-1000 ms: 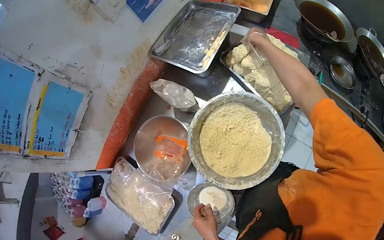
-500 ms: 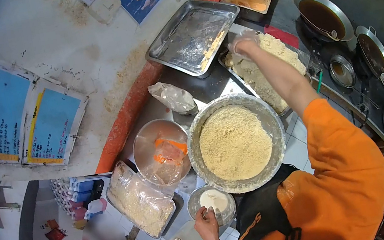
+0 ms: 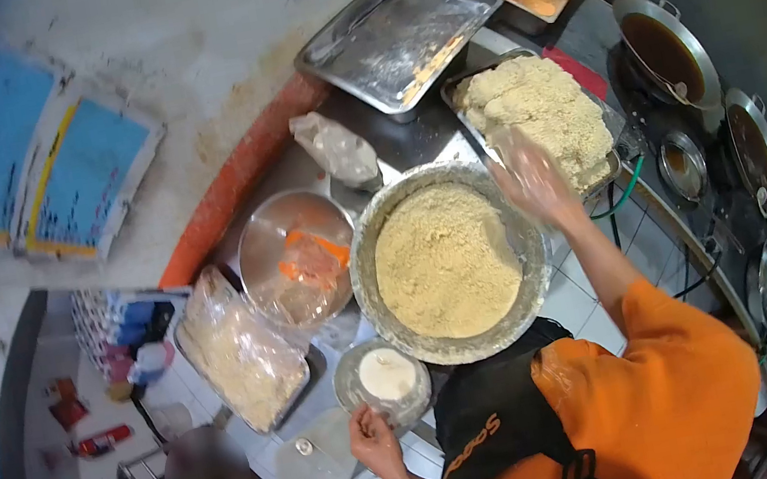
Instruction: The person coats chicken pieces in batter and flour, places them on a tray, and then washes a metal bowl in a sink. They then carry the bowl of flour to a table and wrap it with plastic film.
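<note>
My left hand (image 3: 375, 441) is at the near rim of a small metal bowl (image 3: 414, 407) of white powder (image 3: 388, 374). Its fingers are curled; whatever they may hold is hidden. My right hand (image 3: 530, 176), in a clear plastic glove, is smeared by motion. It hovers between a large metal bowl (image 3: 541, 259) and a tray (image 3: 451, 98). Pale yellow crumbly flour (image 3: 449, 264) fills much of the large bowl. More lumpy coating (image 3: 540, 112) is heaped in the tray, and a hollow marks the right side of the bowl's flour.
An empty-looking metal tray (image 3: 348, 37) stands at the back by a plastic bag (image 3: 335, 149). To the left are a steel bowl (image 3: 254, 251) with an orange-and-clear packet and a plastic-covered tray (image 3: 247, 364). Woks of brown oil (image 3: 661, 51) line the right side.
My right hand has drawn back from the far part of the coating tray toward the large bowl. My left hand has shifted slightly away from the small bowl. The view has tilted.
</note>
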A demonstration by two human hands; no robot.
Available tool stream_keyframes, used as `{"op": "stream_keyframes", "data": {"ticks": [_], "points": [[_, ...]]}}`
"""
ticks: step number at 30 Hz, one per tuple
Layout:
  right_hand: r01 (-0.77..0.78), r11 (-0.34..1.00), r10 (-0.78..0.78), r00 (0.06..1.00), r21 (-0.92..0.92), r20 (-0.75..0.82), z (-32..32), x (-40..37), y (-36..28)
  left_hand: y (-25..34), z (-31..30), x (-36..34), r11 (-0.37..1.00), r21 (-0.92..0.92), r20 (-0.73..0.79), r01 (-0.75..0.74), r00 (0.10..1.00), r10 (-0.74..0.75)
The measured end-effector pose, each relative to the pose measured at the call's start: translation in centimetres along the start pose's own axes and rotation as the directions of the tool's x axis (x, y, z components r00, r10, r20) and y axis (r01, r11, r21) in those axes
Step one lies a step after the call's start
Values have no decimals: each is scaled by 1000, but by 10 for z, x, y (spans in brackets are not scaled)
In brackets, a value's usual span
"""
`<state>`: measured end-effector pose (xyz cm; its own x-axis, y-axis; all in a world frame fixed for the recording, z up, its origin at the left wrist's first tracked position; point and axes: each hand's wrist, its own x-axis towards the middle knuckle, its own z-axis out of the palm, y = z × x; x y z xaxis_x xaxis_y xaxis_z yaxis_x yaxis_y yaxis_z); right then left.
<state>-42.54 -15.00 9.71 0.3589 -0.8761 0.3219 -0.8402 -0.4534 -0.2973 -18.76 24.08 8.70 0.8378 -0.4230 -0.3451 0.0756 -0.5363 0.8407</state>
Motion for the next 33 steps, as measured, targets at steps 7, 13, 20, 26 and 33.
{"op": "stream_keyframes", "data": {"ticks": [7,13,20,26,33], "points": [[-80,947,28,986,312,166,-33,-81,-16,-7,7,-34,958,-227,-114,175,972,-205],[-258,925,132,906,278,401,-30,-61,10,-42,33,-75,927,-278,-305,251,892,-333],[71,859,-290,884,507,367,-21,19,-28,-46,76,-85,787,-589,-316,184,844,-433],[277,679,-502,851,680,155,-9,57,-86,-73,111,-69,635,-772,-341,-13,852,-397],[509,675,-624,780,535,45,95,88,-199,-74,108,-57,507,-861,-312,-30,819,-482]]}}
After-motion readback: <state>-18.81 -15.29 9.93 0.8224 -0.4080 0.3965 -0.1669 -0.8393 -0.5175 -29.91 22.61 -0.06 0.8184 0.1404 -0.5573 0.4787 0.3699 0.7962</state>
